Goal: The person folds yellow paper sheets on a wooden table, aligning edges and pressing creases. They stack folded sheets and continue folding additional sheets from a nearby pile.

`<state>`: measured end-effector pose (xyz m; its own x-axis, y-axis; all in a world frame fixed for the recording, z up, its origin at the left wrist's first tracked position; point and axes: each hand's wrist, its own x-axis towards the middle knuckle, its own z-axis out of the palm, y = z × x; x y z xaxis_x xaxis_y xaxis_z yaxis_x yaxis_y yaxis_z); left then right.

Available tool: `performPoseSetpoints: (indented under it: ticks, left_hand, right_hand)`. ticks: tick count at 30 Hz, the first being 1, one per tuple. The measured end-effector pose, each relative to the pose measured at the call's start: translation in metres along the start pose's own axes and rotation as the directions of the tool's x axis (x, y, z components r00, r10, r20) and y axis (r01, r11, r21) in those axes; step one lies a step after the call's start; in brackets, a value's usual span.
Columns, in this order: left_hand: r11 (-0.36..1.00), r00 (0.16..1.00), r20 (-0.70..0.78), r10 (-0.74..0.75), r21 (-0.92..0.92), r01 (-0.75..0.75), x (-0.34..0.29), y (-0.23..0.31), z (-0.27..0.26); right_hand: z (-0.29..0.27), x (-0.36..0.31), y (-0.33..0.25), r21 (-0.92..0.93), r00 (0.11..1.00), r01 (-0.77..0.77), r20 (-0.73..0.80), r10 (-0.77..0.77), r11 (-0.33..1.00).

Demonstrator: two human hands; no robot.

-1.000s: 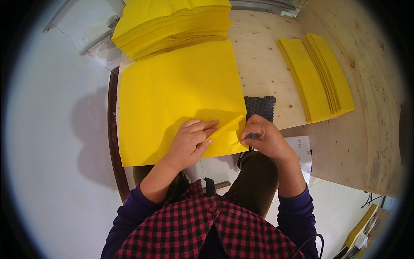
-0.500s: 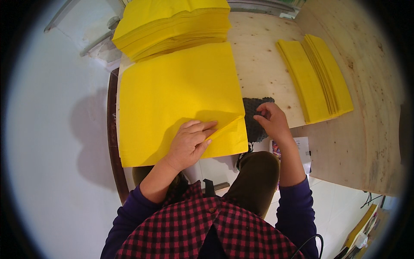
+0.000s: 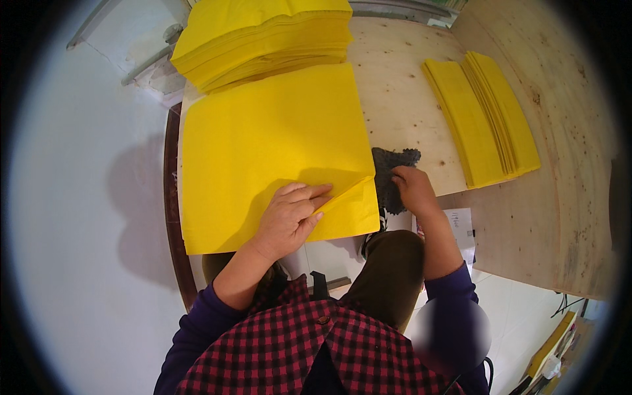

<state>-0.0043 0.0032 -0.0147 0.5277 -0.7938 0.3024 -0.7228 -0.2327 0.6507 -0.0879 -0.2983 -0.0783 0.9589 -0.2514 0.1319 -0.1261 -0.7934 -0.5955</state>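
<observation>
A large yellow sheet (image 3: 270, 131) lies on top of a flat pile in front of me, its near right corner lifted into a slanting fold. My left hand (image 3: 293, 214) rests on the sheet, with the fold's edge held between thumb and fingers. Just off the pile's right edge is a dark grey, bumpy cloth (image 3: 388, 184) with a ragged rim. My right hand (image 3: 415, 189) has its fingers curled against this cloth, gripping it; the fingertips are partly hidden.
Behind the pile stands a tall stack of yellow sheets (image 3: 263, 46). Folded yellow bundles (image 3: 484, 122) lie at the right on the wooden table (image 3: 401, 99). A wooden panel (image 3: 546, 145) rises at the right. Below the table edge is a white box (image 3: 461, 230).
My right hand has moved slightly down, its fingers closing on the grey cloth. The cloth has shifted and bunched up. My left hand and the yellow sheet stay where they were.
</observation>
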Motion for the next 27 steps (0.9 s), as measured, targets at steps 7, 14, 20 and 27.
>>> performPoseSetpoints:
  ticks: [7, 14, 20, 27]
  left_hand:
    - [1.000, 1.000, -0.005, -0.002, -0.007, 0.002, 0.000, 0.000, 0.001]
    - [1.000, 1.000, 0.001, 0.003, -0.011, -0.003, 0.000, 0.000, 0.000]
    - [1.000, 1.000, 0.000, 0.011, -0.004, -0.011, 0.000, -0.001, 0.000]
    - [0.999, 1.000, 0.008, 0.010, -0.034, -0.010, 0.000, 0.000, 0.000]
  right_hand:
    - [-0.029, -0.012, -0.020, 0.341, 0.956, -0.294, 0.107, 0.274, 0.893]
    - [-0.041, -0.031, -0.065, 0.625, 0.956, -0.068, 0.263, -0.128, 0.778]
    - [-0.029, -0.024, -0.073, 0.612, 0.956, -0.099, 0.277, -0.095, 0.785]
    - [-0.045, -0.014, -0.084, 0.524, 0.941, 0.092, 0.233, -0.247, 0.846]
